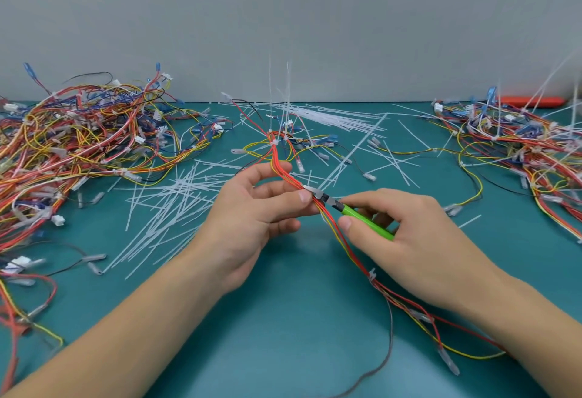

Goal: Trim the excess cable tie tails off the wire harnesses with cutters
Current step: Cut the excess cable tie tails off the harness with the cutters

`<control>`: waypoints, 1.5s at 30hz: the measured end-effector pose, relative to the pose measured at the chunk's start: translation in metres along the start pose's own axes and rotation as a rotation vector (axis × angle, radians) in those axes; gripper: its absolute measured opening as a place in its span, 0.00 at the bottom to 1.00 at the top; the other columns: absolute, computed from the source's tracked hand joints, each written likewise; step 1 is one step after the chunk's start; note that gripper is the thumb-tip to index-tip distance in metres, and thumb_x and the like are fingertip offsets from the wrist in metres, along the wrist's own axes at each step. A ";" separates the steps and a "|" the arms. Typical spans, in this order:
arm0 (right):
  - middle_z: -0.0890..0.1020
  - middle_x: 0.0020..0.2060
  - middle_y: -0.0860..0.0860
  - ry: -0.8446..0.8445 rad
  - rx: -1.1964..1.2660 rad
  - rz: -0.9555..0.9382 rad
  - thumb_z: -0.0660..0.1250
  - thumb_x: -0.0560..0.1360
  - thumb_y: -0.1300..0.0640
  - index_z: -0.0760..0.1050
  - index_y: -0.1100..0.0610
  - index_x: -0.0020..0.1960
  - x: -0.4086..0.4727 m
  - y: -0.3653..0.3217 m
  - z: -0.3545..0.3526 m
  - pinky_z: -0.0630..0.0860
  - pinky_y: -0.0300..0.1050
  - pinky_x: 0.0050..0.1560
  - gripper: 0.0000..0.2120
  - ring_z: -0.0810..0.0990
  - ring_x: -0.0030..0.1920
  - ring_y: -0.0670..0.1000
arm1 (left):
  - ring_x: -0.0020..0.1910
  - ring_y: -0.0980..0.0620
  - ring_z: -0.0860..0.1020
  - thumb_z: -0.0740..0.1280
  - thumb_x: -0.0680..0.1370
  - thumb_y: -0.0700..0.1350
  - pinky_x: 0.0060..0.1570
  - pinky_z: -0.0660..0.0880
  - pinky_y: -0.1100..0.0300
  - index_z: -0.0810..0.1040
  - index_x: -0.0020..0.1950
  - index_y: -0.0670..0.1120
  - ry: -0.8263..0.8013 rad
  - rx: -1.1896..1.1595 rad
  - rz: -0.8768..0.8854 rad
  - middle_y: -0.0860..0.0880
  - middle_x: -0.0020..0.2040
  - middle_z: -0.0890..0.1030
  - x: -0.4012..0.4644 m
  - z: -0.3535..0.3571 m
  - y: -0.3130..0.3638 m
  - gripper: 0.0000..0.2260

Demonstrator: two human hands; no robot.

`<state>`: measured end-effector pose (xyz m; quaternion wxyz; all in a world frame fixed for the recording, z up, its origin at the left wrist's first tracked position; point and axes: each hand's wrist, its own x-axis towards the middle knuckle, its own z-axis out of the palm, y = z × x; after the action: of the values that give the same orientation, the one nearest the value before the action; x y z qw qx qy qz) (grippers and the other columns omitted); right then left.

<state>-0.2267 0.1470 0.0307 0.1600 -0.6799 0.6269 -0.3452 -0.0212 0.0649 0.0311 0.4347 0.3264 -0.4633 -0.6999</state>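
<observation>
A: What is the left hand (252, 208) doing?
B: Its fingers (283, 200) curl round a harness (285, 174), lifted over the green tabletop (283, 319).
A: And the right hand (406, 224)?
B: It grips the cutters (352, 210) by the green handle. The metal tip touches the wires beside the left thumb.
A: More wires?
B: Piles sit left (78, 139) and right (519, 145). Cut white tails (170, 205) lie between.

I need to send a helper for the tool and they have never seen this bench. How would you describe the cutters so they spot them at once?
Start at the middle of the green mat, where two hands meet over a red and yellow wire harness. The cutters are held in the right hand, their metal tip at the wires by the left hand. Nothing else here has their bright lime-green handle.
</observation>
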 end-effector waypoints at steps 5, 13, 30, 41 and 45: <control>0.80 0.43 0.42 0.050 -0.088 -0.054 0.63 0.75 0.36 0.81 0.39 0.57 -0.001 -0.001 0.001 0.77 0.51 0.49 0.15 0.79 0.47 0.44 | 0.45 0.43 0.87 0.77 0.66 0.38 0.33 0.78 0.62 0.76 0.62 0.45 -0.011 -0.027 -0.008 0.42 0.47 0.86 0.000 -0.001 0.001 0.25; 0.77 0.46 0.44 0.179 -0.191 -0.112 0.68 0.78 0.38 0.82 0.42 0.66 -0.002 0.000 -0.002 0.77 0.51 0.46 0.19 0.76 0.44 0.48 | 0.49 0.43 0.86 0.75 0.69 0.37 0.37 0.80 0.61 0.75 0.62 0.45 -0.054 -0.096 -0.008 0.39 0.55 0.86 0.000 0.000 0.002 0.23; 0.78 0.46 0.47 0.185 -0.182 -0.128 0.63 0.76 0.38 0.82 0.44 0.67 -0.001 -0.005 -0.004 0.75 0.52 0.47 0.23 0.77 0.46 0.51 | 0.49 0.43 0.87 0.75 0.69 0.39 0.39 0.81 0.59 0.75 0.62 0.46 -0.070 -0.084 -0.025 0.40 0.55 0.86 -0.001 0.000 0.003 0.23; 0.77 0.48 0.49 0.276 -0.250 -0.224 0.70 0.77 0.46 0.83 0.47 0.67 0.000 -0.001 -0.005 0.72 0.48 0.49 0.20 0.76 0.48 0.52 | 0.49 0.44 0.87 0.74 0.71 0.38 0.41 0.82 0.59 0.76 0.61 0.46 -0.121 -0.116 -0.023 0.40 0.54 0.86 -0.001 0.000 0.004 0.20; 0.77 0.48 0.49 0.295 -0.246 -0.243 0.70 0.77 0.47 0.83 0.48 0.67 0.001 0.000 -0.005 0.75 0.51 0.49 0.19 0.77 0.49 0.53 | 0.51 0.44 0.87 0.74 0.72 0.38 0.41 0.82 0.59 0.76 0.60 0.47 -0.141 -0.135 -0.028 0.41 0.55 0.86 -0.001 0.000 0.005 0.18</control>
<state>-0.2300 0.1476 0.0349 -0.0602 -0.7071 0.5941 -0.3787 -0.0191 0.0643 0.0353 0.4123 0.2528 -0.4397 -0.7568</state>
